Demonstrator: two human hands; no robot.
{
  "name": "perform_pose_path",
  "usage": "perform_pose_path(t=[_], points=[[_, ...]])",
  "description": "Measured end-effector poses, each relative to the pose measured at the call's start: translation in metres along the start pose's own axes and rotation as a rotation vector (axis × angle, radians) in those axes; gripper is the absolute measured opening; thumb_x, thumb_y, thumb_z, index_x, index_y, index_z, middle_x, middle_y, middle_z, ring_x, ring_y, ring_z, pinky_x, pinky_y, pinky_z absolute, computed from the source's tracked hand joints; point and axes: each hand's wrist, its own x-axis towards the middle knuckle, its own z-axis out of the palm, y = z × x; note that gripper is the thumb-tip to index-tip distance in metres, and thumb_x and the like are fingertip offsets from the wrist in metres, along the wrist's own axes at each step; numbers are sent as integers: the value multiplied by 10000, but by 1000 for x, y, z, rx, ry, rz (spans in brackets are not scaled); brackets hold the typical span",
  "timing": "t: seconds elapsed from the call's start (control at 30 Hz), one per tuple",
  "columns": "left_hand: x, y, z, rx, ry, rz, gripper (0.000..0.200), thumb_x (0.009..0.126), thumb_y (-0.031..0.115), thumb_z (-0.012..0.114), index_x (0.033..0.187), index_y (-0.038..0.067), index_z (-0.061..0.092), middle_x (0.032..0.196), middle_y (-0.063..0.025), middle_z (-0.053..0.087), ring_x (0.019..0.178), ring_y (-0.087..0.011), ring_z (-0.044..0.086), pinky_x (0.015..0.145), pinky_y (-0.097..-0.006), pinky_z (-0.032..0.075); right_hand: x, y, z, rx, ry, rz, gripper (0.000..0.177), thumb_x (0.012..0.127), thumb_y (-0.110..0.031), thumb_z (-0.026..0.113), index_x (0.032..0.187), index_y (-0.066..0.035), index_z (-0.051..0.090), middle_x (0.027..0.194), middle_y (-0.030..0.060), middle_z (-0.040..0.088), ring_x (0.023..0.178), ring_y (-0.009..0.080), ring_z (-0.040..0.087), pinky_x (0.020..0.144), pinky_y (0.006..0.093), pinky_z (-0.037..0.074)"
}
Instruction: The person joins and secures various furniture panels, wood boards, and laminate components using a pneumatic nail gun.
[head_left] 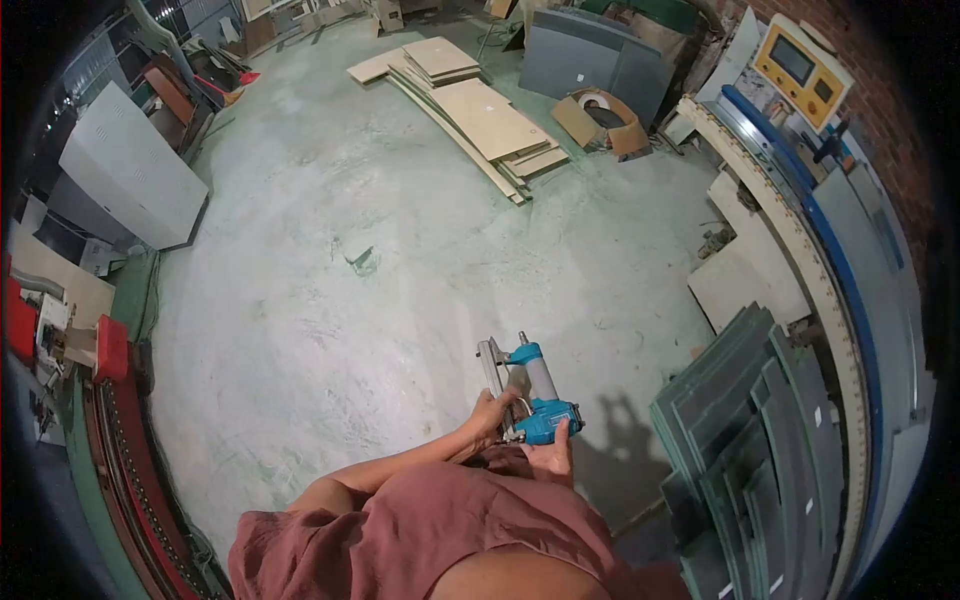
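Observation:
In front of my body I hold a blue and grey pneumatic nail gun, its handle pointing away from me and its long metal magazine on the left. My left hand is closed on the magazine, with the thumb and fingers near the gap between magazine and handle. Under the blue head of the tool, my right hand supports it, thumb up against the housing. The other fingers of my right hand are mostly hidden. Whether the magazine holds fasteners cannot be seen.
Stacked boards lie on the concrete floor ahead. An open carton stands beside grey panels. At right, dark sheets lean by a long machine with a yellow control panel. A red machine and white cabinet are left.

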Motion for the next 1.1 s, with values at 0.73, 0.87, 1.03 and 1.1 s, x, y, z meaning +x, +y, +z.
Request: perform_pose_path(t=[0.73,0.87,1.03,1.1], points=[[391,293,65,-293,176,10,134,823,145,453,884,35,499,718,-73,514,625,-163,489,496,-295,419,498,-161,204,-461,-91,190,470,781,-287,579,1144,-58,388,1035,120,497,907,253,530,833,414,422],[496,359,57,-220,91,-125,122,824,155,445,870,52,492,705,-60,499,611,-162,479,489,-306,416,580,-185,272,-568,-45,263,440,803,-287,541,1134,-34,400,1027,122,508,870,225,542,813,358,432],[541,458,78,-18,114,-221,257,810,259,493,875,11,486,691,-60,490,621,-169,476,514,-336,400,658,-199,339,-663,32,92,380,805,-313,531,1040,-21,464,905,102,536,765,176,553,654,307,467],[558,486,84,-8,97,-244,290,812,255,499,883,-27,513,756,-98,551,615,-180,519,467,-321,415,674,-203,372,-569,103,75,364,794,-278,539,1029,-13,455,880,94,504,781,176,518,671,308,444]])
